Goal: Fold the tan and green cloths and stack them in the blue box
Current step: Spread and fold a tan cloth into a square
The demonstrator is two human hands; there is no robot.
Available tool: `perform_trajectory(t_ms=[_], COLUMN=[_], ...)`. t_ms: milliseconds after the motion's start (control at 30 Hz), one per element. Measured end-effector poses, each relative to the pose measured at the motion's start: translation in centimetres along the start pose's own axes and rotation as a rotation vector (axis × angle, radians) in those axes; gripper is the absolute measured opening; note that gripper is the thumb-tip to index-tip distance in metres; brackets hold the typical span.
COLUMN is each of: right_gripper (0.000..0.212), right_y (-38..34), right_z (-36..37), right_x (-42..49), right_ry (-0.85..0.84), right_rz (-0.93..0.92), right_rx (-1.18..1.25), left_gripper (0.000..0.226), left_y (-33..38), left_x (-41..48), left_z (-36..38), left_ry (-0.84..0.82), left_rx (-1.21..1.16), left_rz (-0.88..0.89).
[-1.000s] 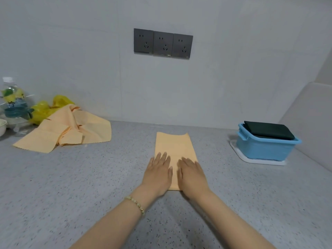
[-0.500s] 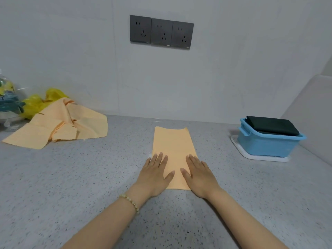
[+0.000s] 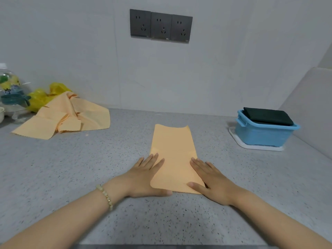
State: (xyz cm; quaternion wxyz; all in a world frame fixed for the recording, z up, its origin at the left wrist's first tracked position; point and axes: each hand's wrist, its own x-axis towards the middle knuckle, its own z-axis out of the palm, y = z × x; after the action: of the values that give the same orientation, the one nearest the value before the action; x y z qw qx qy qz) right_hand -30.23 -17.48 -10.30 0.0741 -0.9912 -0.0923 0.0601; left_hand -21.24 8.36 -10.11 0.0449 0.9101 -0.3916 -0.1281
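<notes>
Left hand (image 3: 143, 177) and right hand (image 3: 213, 182), grips open and flat, pin the folded tan cloth's (image 3: 173, 151) near corners to the desk (image 3: 89, 168), likely setting the crease; the blue box (image 3: 260, 137) waits far right.

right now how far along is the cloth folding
Done: a folded green cloth sits in the blue box. In hand: the left hand and right hand press flat on a tan cloth folded into a strip. Left: the crumpled tan pile, unfolded.

Matt tan cloth (image 3: 173, 155), speckled countertop (image 3: 89, 168)
</notes>
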Motion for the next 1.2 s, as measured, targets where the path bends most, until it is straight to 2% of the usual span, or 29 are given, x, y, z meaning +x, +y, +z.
perform_trajectory(t_ms=[167,233,367,500,633,800,867,967,1033,1100,1200], right_gripper=[0.106,0.106,0.092,0.079,0.052,0.017,0.02,0.036,0.036,0.037,0.024], right_y=[0.6,0.5,0.4,0.6,1.6,1.1,1.3,1.8,1.5,1.2,0.6], right_z=[-0.9,-1.2,-1.8,-2.1,-2.2,-2.5,-2.1,-1.8,-1.5,-1.2,-1.6], right_x=[-1.2,-1.2,-0.8,0.0,1.4,3.4,3.6,2.7,1.5,0.4,-0.5], right_ry=[-0.082,-0.103,-0.07,0.028,0.217,0.331,0.311,0.268,0.252,0.245,0.254], right_rz=[-0.027,-0.037,-0.072,-0.091,-0.126,-0.053,-0.065,-0.154,-0.15,-0.135,-0.119], right_rx=[-0.024,-0.065,-0.182,-0.245,-0.174,-0.008,-0.06,-0.106,-0.031,0.042,0.236], left_gripper=[0.119,0.114,0.102,0.084,0.071,0.067,0.064,0.079,0.078,0.064,0.037], left_y=[-0.9,-1.1,-1.6,-2.5,-2.7,-1.2,-1.2,-1.4,-1.5,-1.4,-1.2], left_x=[-0.1,-0.1,0.0,-0.1,0.2,1.9,2.0,1.0,0.0,-1.0,-1.7], left_z=[-1.2,-1.5,-2.3,-2.5,-2.6,-2.6,-2.8,-2.4,-2.0,-1.9,-2.4], left_ry=[-0.088,-0.108,-0.127,-0.047,0.137,0.265,0.257,0.199,0.139,0.106,0.209], left_rx=[0.047,0.064,0.079,0.08,0.151,0.188,0.24,0.365,0.314,0.156,-0.038], left_rz=[0.008,0.014,0.049,0.098,0.105,0.048,0.051,0.129,0.173,0.19,0.143])
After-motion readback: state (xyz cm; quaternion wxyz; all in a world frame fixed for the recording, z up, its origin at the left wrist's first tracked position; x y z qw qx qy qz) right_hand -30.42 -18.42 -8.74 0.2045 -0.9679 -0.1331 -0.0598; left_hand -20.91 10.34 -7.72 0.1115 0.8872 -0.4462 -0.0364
